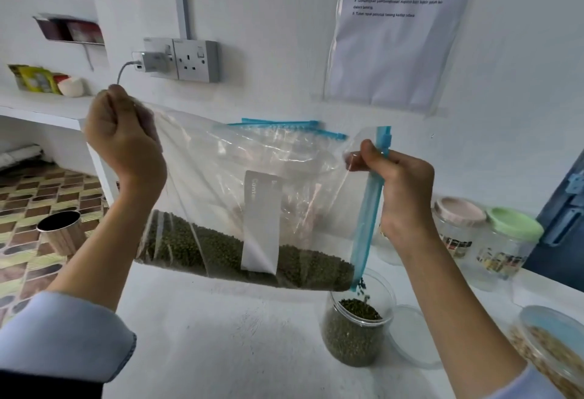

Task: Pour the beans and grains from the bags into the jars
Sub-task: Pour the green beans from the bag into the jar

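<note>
L hand [124, 142] is curled tight on the back corner of the bag [221, 183], held up high. R hand [399, 190] pinches the bag's blue zip [368, 209] end, lower down. The bag hangs over the table [221, 335], tipped to the right, w/ green beans [221, 253] along its bottom. Some beans fall from the low corner into the open jar [357, 332] just below. Two jars w/ lids [483, 234] stand near, to the right.
</note>
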`<state>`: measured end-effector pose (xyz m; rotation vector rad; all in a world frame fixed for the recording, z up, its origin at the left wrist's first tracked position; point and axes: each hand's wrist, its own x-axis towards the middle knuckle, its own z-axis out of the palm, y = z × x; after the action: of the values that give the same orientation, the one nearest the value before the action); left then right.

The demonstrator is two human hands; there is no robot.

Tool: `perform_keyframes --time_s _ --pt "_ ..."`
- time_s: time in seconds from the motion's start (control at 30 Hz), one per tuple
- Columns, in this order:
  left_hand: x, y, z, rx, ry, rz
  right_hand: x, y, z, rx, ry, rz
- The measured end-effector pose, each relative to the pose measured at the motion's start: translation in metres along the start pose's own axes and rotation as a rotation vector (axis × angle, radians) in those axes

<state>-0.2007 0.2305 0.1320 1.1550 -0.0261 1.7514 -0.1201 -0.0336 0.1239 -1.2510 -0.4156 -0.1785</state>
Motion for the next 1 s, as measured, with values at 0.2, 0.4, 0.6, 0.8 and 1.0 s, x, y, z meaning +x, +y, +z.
perform_keyframes --time_s 0.2,0.4,0.6,0.8,1.0 --pt "-0.0016 0.0046 0.0003 0.019 -0.053 0.029 -0.0023 -0.0019 0.0021 -0.024 -0.013 0.014" --pt "0.0 0.006 -0.0016 0.033 -0.075 0.042 -0.0027 -0.0031 0.0009 -0.013 -0.019 0.012" --pt "-0.001 0.0028 -0.003 0.11 -0.109 0.073 -0.0028 -0.0033 -0.0009 -0.014 0.004 0.007" --pt "-0.004 0.0044 0.0005 0.058 -0.064 0.093 -0.0031 0.0001 -0.001 0.046 0.09 0.003" --pt "-0.0032 0.005 0.003 0.021 -0.022 0.085 -0.0028 0.0002 -0.0025 0.048 0.098 -0.01"
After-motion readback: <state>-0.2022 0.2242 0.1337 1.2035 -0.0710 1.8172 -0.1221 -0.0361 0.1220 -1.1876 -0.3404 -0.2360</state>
